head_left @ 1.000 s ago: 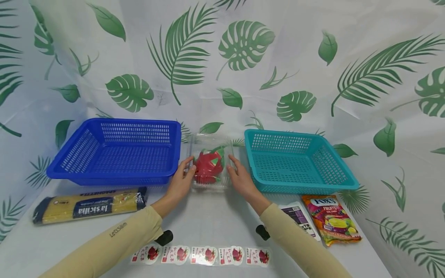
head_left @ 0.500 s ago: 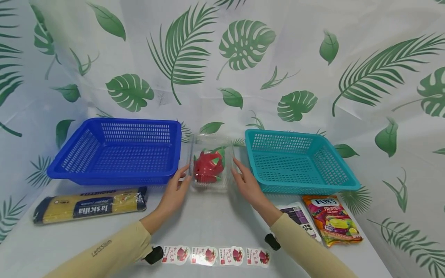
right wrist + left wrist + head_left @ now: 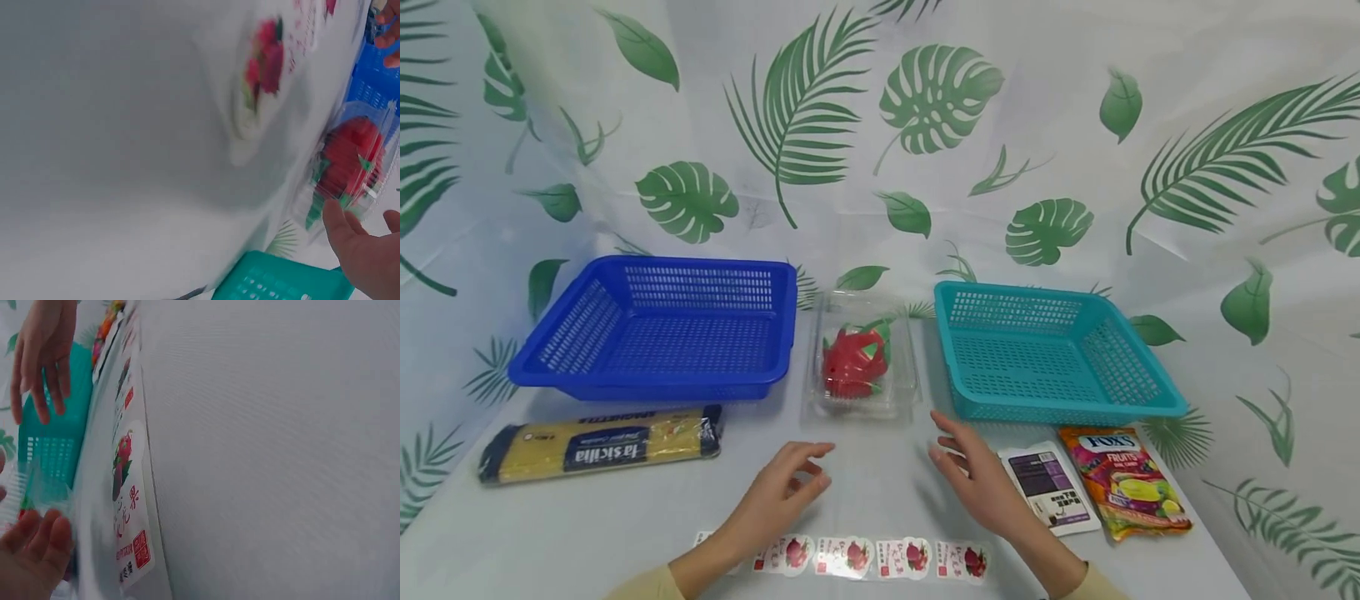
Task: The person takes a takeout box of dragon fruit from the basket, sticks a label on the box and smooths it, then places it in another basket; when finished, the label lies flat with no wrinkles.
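Both empty: left hand (image 3: pixel 782 490), right hand (image 3: pixel 981 475), fingers loosely apart.
Clear box (image 3: pixel 868 406) sits just above, frame centre, nearer the right hand; sticker strip (image 3: pixel 844 557) runs crosswise, bottom centre.

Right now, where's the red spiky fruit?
In the head view, the red spiky fruit sits inside the clear box, between the blue basket on the left and the teal basket on the right.
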A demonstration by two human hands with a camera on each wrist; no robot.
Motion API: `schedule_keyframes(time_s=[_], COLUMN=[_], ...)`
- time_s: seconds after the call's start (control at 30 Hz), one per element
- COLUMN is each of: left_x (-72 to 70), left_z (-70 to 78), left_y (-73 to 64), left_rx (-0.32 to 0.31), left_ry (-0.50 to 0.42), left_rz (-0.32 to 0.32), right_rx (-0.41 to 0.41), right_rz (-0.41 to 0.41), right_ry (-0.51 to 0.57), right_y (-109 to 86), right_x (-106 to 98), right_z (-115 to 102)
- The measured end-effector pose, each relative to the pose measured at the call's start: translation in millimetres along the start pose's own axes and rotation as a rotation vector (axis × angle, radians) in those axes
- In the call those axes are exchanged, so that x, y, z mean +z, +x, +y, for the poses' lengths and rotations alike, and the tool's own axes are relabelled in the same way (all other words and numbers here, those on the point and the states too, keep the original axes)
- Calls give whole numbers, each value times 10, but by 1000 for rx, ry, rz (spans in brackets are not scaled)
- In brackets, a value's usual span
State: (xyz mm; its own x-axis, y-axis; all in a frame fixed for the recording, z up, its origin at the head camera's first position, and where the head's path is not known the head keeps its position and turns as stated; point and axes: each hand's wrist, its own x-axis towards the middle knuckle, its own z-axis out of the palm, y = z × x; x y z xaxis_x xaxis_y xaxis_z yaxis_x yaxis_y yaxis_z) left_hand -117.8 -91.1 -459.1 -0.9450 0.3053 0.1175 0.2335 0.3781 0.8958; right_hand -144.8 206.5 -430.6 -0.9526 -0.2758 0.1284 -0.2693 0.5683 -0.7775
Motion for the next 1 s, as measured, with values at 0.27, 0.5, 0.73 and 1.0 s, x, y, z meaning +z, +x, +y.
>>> schedule_keyframes(time_s=[0.27, 0.5, 0.73, 1.0], left_x=[99, 306, 498, 615], left_z=[138, 243, 238, 249], left_y=[-85, 9, 125, 230], left_rx=[332, 372, 405, 433], left_ry=[214, 299, 420, 563], left_rz=[-332, -459, -495, -544], right_rx=[271, 353, 375, 357], right_rz=[-51, -268, -368, -403], right_ry=[-116, -124, -157, -168], right_y=[-447, -658, -743, -727], right_x=[-165, -364, -277, -202], right_z=[-7, 159, 289, 358])
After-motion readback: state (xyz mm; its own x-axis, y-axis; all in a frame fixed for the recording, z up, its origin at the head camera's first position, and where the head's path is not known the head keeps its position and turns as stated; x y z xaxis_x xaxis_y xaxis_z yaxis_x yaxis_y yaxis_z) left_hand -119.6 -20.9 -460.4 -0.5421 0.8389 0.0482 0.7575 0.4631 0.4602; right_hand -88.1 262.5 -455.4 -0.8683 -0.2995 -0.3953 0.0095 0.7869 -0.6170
